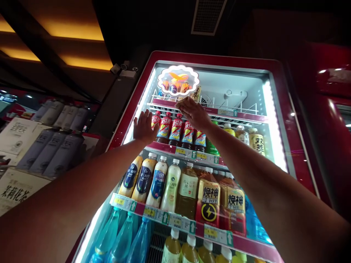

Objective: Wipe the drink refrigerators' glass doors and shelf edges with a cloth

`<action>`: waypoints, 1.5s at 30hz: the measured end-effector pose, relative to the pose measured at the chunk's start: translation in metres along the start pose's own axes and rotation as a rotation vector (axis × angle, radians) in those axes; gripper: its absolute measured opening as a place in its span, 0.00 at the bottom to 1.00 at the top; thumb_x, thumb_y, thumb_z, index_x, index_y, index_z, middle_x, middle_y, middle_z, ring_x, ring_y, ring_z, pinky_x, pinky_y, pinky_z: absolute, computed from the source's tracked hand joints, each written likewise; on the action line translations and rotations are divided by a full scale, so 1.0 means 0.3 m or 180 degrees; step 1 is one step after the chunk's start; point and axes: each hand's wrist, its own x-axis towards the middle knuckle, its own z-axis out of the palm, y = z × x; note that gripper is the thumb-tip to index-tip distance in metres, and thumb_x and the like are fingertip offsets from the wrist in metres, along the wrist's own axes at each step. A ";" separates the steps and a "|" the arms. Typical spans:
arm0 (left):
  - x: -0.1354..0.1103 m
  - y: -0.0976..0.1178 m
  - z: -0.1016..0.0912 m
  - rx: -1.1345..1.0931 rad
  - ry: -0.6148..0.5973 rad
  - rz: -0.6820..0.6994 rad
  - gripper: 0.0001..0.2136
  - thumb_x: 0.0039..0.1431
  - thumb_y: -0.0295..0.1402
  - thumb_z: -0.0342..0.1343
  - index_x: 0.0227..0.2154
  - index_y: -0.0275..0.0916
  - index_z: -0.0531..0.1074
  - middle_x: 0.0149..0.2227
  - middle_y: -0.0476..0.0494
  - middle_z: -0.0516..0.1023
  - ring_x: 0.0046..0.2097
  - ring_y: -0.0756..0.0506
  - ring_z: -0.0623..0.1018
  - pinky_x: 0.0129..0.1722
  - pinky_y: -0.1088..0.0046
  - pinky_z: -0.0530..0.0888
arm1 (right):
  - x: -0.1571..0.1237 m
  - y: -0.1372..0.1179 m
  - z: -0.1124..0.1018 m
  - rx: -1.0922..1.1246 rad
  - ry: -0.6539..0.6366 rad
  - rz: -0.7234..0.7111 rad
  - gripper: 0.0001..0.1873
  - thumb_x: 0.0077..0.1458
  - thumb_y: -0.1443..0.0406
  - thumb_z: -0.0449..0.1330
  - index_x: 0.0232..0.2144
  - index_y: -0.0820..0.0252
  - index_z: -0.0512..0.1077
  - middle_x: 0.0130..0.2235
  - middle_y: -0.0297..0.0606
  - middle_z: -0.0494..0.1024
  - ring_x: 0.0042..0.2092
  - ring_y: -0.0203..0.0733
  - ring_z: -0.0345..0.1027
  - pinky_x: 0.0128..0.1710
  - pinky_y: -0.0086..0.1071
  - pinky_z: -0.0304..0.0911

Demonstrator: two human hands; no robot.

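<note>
My left hand is raised with its fingers stretched up, at the left side of the glass door of a lit drinks fridge. Behind its fingertips stand red-labelled tea bottles on the second shelf. Higher and to the right, my right hand reaches toward the glass just under a white scalloped sticker with an orange mark. Its fingers point up and left, fairly close together, and no held thing is plain. Whether either palm touches the glass I cannot tell.
Lower shelves hold milk tea bottles, red and gold energy drinks and blue bottles. Price tags line the shelf edges. On the left stand grey bottles and white boxes. A vent is overhead.
</note>
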 end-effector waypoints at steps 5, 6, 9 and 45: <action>0.002 0.000 0.012 -0.0025 0.0085 0.0011 0.32 0.68 0.45 0.43 0.71 0.37 0.57 0.75 0.39 0.51 0.76 0.37 0.51 0.75 0.47 0.48 | 0.062 0.014 -0.012 -0.0122 0.0568 0.1383 0.28 0.72 0.58 0.43 0.70 0.49 0.62 0.75 0.38 0.55 0.76 0.56 0.41 0.72 0.63 0.43; 0.002 0.001 0.013 -0.0022 0.0105 0.0009 0.32 0.68 0.45 0.43 0.71 0.37 0.58 0.75 0.39 0.51 0.76 0.37 0.51 0.75 0.47 0.48 | 0.077 -0.001 -0.002 -0.0119 0.0678 0.1596 0.28 0.72 0.59 0.43 0.69 0.51 0.63 0.75 0.40 0.55 0.76 0.58 0.42 0.72 0.62 0.44; 0.000 0.000 0.008 -0.0082 0.0050 0.0036 0.32 0.68 0.45 0.44 0.71 0.35 0.57 0.75 0.37 0.51 0.76 0.36 0.51 0.75 0.45 0.48 | 0.124 -0.092 0.053 0.0065 0.0276 0.0538 0.28 0.70 0.61 0.46 0.69 0.46 0.64 0.74 0.35 0.58 0.76 0.51 0.46 0.72 0.55 0.49; -0.023 -0.013 -0.003 -0.0328 0.0342 0.0171 0.35 0.65 0.42 0.47 0.72 0.33 0.54 0.74 0.30 0.51 0.76 0.29 0.48 0.75 0.47 0.48 | -0.180 0.313 -0.184 -0.0319 0.0672 0.3155 0.31 0.72 0.62 0.40 0.74 0.56 0.53 0.78 0.50 0.41 0.77 0.62 0.29 0.69 0.72 0.36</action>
